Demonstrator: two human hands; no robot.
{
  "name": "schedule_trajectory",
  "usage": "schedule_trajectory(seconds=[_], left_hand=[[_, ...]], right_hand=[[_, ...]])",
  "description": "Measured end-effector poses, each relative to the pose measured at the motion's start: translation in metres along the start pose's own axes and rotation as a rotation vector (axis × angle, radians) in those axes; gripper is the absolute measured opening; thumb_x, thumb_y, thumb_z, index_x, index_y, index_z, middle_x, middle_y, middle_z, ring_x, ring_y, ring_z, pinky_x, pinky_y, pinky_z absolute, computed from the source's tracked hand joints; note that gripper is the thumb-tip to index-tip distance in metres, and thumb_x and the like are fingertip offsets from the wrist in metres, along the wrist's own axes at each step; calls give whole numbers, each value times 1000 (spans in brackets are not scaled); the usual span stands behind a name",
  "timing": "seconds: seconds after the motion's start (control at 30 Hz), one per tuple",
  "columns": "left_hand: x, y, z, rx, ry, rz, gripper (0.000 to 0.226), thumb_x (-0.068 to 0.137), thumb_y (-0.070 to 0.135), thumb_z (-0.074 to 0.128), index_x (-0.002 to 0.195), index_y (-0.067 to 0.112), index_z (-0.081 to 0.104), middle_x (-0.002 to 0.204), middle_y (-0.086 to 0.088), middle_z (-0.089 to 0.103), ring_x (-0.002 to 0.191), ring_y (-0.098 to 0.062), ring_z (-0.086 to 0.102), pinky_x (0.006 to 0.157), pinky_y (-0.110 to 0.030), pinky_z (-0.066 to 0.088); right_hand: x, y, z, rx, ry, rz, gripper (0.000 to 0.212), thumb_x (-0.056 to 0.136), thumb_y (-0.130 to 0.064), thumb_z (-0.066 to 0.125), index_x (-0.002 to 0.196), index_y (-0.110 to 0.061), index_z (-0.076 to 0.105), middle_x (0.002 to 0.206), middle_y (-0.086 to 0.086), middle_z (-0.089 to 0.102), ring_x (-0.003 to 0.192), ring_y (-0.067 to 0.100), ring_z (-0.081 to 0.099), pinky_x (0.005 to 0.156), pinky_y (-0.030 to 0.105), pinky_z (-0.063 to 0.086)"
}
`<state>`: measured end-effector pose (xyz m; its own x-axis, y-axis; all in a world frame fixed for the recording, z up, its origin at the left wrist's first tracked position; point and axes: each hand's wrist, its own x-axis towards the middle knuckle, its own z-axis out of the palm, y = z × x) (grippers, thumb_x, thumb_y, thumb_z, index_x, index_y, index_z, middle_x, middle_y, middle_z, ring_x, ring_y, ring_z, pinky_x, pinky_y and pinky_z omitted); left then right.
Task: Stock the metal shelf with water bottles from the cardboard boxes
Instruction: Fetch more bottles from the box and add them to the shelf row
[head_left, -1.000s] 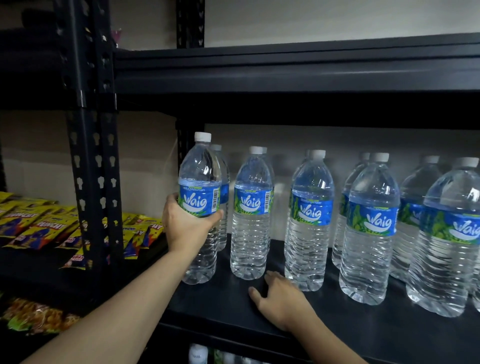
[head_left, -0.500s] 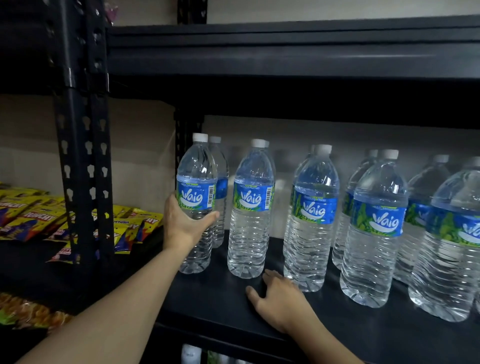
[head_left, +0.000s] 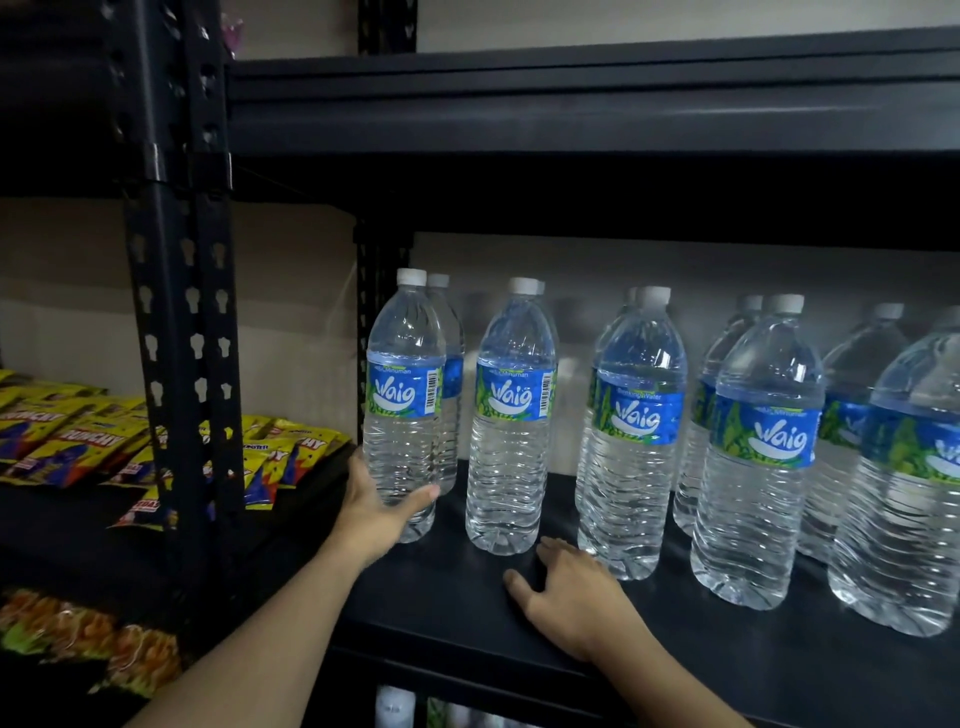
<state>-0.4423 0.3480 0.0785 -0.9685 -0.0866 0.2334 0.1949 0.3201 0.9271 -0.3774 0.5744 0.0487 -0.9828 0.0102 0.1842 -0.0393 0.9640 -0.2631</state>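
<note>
Low down, the left hand (head_left: 384, 512) wraps the leftmost water bottle (head_left: 405, 395), thumb across its front; the bottle stands upright on the metal shelf (head_left: 467, 613). Right of that grip, the right hand (head_left: 576, 597) rests flat on the shelf, holding nothing, fingertips just beside 1 neighbouring bottle (head_left: 511, 415).

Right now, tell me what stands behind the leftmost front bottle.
Behind the leftmost front bottle stands a second bottle: its cap, shoulder and right edge show. The rest of it, and anything farther back, is covered.

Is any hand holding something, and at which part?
The left hand holds the leftmost bottle round its lower body; the right hand rests on the shelf, holding nothing.
</note>
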Motion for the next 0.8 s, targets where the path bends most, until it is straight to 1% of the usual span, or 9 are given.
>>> schedule_trajectory(seconds=[0.2,0.3,0.5,0.6,0.7,0.77,0.8], left_hand=[[4,-8,3,18,-17,0,118,75,45,80,155,31,-6,162,2,14,146,-24,25,116,-40,26],[3,-9,5,18,11,28,113,75,38,82,155,29,2,158,0,26,142,-23,33,112,-37,29],[3,-12,8,73,86,1,117,64,54,84,153,29,13,154,-3,35,138,-26,38,111,-41,37],[3,-11,11,95,113,18,111,63,51,85,150,28,20,148,-3,42,135,-25,42,107,-40,39],[6,-14,7,79,61,2,110,65,47,86,150,31,17,146,1,44,132,-22,45,108,-40,39],[9,-17,2,55,-2,-25,112,64,43,87,150,38,14,146,5,45,131,-19,46,111,-43,38],[10,-18,1,47,-12,-29,111,64,40,88,149,40,16,144,7,47,130,-18,47,111,-44,38]], right_hand=[[0,-1,-1,-2,5,7,74,88,-66,37,140,-16,48,148,2,47,134,22,45,112,34,34],[-1,-2,-2,4,3,9,71,88,-66,39,139,-17,49,148,1,47,134,22,45,112,33,34],[-4,-4,-6,-10,13,-3,71,91,-62,40,142,-13,47,150,3,45,137,21,42,113,31,31],[-5,-4,-7,-15,22,-11,70,92,-61,41,142,-13,47,150,4,45,137,21,42,113,30,31],[-6,-5,-7,-17,32,-10,69,91,-61,42,139,-13,50,147,3,49,134,21,45,111,30,33],[-6,-5,-8,-18,38,-8,68,90,-62,42,138,-14,52,144,2,51,132,21,47,109,30,35],[-6,-5,-8,-20,39,-7,67,90,-62,42,137,-15,52,143,1,52,131,21,47,108,31,36]])
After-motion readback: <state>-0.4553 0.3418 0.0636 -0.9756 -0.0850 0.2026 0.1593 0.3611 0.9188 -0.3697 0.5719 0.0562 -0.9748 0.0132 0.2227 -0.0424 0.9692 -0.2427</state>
